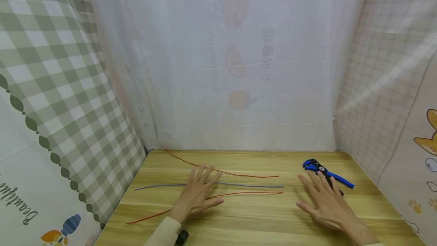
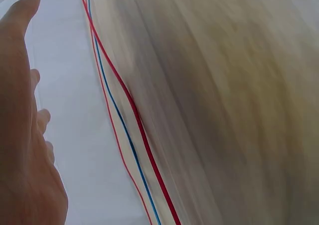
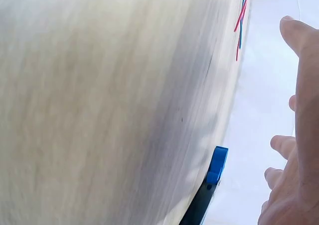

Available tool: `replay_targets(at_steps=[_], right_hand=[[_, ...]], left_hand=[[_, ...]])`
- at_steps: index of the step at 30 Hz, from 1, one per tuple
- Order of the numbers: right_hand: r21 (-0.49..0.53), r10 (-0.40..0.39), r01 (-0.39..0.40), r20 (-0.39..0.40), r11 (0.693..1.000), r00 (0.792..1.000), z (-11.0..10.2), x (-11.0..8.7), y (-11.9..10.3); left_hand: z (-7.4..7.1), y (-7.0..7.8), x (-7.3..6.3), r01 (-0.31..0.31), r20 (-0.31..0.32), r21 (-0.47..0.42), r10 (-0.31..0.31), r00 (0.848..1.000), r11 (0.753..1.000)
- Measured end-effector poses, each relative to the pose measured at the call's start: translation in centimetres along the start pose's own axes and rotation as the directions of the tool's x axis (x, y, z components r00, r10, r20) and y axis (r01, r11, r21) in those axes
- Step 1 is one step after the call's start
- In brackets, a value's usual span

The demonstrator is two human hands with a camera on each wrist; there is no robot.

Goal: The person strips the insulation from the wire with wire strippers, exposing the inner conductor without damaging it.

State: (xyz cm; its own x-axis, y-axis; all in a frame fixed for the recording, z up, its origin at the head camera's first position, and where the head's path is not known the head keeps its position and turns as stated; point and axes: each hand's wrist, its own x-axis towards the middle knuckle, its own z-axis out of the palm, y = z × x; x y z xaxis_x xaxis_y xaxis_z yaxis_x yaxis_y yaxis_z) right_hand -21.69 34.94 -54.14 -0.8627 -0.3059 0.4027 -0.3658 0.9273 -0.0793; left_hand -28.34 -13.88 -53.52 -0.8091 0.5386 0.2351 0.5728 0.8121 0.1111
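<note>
My left hand, fingers spread, hovers over the wires and holds nothing. Beneath it run a blue wire and a near red wire. Another red wire curves past its fingertips at the back. In the left wrist view the near red wire looks thickest, with the blue wire beside it. To the right, my right hand is spread and empty, partly covering the black handle of a blue-and-black wire stripper. The tool's blue head shows in the right wrist view.
A wood-grain table carries everything. White sheeting hangs behind it, a green checked cloth stands at the left and a patterned cloth at the right. A small black object sits by my left wrist.
</note>
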Motion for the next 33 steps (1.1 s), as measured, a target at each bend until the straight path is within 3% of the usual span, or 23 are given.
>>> replay_targets(at_steps=[15, 33], right_hand=[[0.002, 0.051, -0.051, 0.023, 0.999, 0.998, -0.4, -0.1, 1.5], [0.021, 0.088, -0.088, 0.022, 0.996, 0.996, -0.5, -0.4, 3.2]], left_hand=[[1.0, 1.2, 2.2, 0.009, 0.029, -0.046, -0.007, 1.000, 0.999], [1.2, 3.4, 5.2, -0.042, 0.045, -0.092, 0.046, 0.998, 0.995]])
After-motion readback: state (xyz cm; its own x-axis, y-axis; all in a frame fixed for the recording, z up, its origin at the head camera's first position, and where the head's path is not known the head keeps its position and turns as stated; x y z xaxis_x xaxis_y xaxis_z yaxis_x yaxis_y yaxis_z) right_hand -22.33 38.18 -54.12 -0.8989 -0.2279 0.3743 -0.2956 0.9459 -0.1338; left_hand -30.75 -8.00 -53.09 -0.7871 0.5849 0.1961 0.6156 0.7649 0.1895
